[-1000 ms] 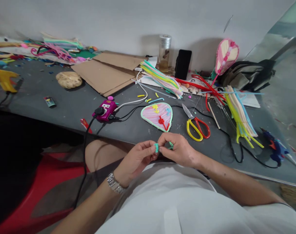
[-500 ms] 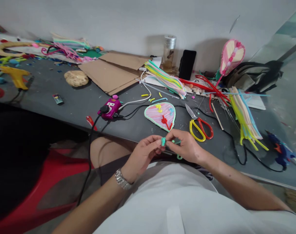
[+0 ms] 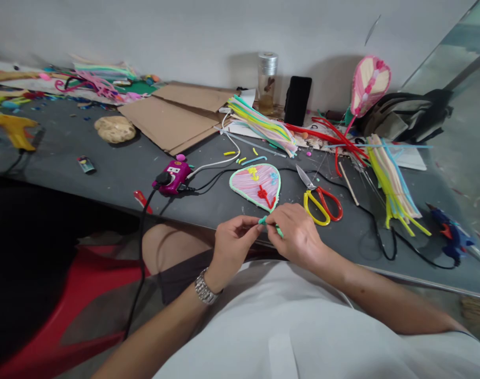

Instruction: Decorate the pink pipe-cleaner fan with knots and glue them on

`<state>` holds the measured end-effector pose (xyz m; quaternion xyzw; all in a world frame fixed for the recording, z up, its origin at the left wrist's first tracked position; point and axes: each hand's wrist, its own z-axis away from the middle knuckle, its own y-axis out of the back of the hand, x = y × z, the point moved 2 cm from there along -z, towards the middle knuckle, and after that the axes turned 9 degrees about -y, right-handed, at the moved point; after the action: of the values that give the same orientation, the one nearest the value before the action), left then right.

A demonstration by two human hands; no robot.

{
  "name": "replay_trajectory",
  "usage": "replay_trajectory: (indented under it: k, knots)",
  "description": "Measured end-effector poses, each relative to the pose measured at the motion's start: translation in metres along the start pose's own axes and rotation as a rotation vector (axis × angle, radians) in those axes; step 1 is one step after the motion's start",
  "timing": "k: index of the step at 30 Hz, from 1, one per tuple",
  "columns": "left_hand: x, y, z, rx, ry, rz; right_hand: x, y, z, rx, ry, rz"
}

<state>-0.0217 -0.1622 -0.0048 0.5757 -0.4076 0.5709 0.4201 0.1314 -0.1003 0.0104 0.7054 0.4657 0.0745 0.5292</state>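
Note:
Between both hands is a small twisted green pipe cleaner. My left hand pinches one side of it with thumb and fingertips. My right hand is closed on the other side, and a bit of green shows under its fingers. Just beyond the hands lies a fan-shaped panel of pink and lilac strands with a mint-green rim, bearing yellow, blue and red decorations. Scissors with one yellow and one red handle lie to the right of it, blades pointing away.
A purple power adapter with cables sits left of the panel. Bundles of pipe cleaners lie behind and at right. A blue glue gun rests far right, a yellow one far left. Cardboard, a bottle and a phone are at the back.
My hands have shifted slightly up toward the panel, and my right hand has turned over the green piece, covering more of it. The whole view has moved a little.

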Motion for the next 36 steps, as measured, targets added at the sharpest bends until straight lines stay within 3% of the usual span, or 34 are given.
replay_trajectory:
  k: [3, 7, 11, 13, 17, 20, 25, 31, 36]
  knots:
    - [-0.003, -0.004, -0.003, 0.006, 0.036, 0.018, 0.0, -0.005, -0.002, -0.015, 0.05, 0.098]
    - [-0.007, -0.007, -0.005, 0.009, 0.07, 0.048, 0.003, -0.012, -0.006, -0.032, 0.24, 0.232]
    - [-0.009, -0.009, -0.006, 0.003, 0.117, 0.12, 0.009, -0.008, -0.013, -0.113, 0.368, 0.231]
    - [-0.007, -0.008, -0.008, 0.034, 0.092, 0.13, 0.012, -0.001, -0.015, -0.144, 0.314, 0.13]
    - [0.0, -0.006, -0.012, 0.125, -0.058, 0.065, 0.013, 0.011, -0.015, -0.088, -0.009, -0.142]
    - [0.0, -0.005, -0.01, 0.162, -0.15, 0.004, 0.01, 0.011, -0.013, -0.146, -0.212, -0.293]
    - [-0.003, -0.006, -0.005, 0.145, -0.186, -0.07, 0.01, 0.006, -0.016, -0.264, -0.34, -0.398]
    - [-0.007, -0.004, -0.01, 0.05, -0.169, -0.176, 0.013, 0.002, -0.013, -0.221, -0.097, -0.111]
    - [-0.014, -0.005, -0.013, 0.011, -0.092, -0.078, 0.013, 0.001, -0.014, -0.23, 0.052, 0.085]
